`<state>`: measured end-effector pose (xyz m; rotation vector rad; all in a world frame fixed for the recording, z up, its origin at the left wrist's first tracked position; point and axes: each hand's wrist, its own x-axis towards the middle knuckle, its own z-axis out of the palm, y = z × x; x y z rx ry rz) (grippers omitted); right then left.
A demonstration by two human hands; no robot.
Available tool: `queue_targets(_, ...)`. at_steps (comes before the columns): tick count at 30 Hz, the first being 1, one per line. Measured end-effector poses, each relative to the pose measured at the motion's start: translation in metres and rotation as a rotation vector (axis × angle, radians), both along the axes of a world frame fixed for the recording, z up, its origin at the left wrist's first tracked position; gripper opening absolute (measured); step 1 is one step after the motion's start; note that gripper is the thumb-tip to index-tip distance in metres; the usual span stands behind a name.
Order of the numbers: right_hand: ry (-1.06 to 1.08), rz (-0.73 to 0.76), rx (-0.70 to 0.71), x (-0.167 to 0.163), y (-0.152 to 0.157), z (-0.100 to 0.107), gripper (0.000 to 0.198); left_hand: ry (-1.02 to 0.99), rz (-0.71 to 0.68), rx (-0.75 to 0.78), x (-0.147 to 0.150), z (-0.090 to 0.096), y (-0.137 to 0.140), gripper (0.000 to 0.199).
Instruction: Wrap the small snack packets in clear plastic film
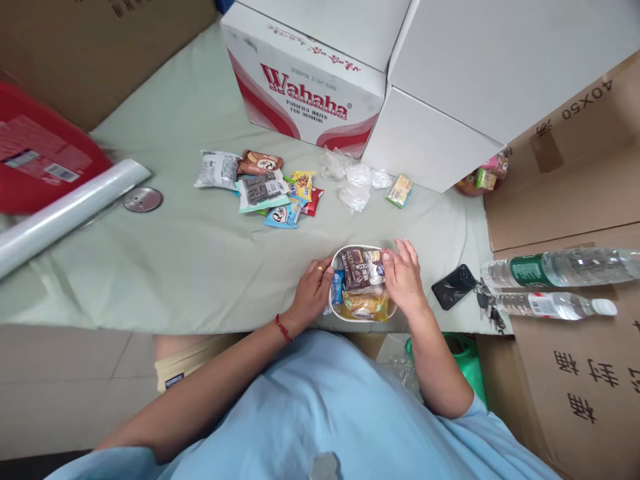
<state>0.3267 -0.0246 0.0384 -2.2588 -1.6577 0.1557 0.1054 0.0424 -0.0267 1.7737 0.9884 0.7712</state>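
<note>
A white-rimmed oval container (364, 247) sits close to the table's near edge, filled with wrapped snacks. Inside it are dark brown packs marked COCOA (356, 268), a white-and-brown pack (374, 267), a blue packet (338, 287) and a yellow-wrapped snack (365, 303). My left hand (315, 291) is closed on the container's left side, thumb at the rim. On the opposite side my right hand (403, 277) grips the right rim, its thumb side against the white-and-brown pack and its other fingers reaching outward. The right rim is partly hidden by that hand.
Beyond the container lie a pile of snack packets (265, 190), crumpled clear plastic (355, 180) and a small yellow pack (399, 191). A phone (454, 287), keys (487, 300) and water bottles (550, 305) are to the right. A film roll (75, 213) lies left; a Wahaha box (305, 87) stands behind.
</note>
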Motion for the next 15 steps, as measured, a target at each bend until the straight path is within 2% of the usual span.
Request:
queue_targets(7, -0.081, -0.013, 0.049, -0.022, -0.009, 0.005, 0.055, 0.018, 0.038, 0.072, 0.003, 0.0, -0.003, 0.046)
queue_targets(15, -0.102, -0.1, 0.118, -0.024, -0.006, -0.005, 0.045, -0.017, 0.044, 0.024, 0.004, 0.003, -0.003, 0.046)
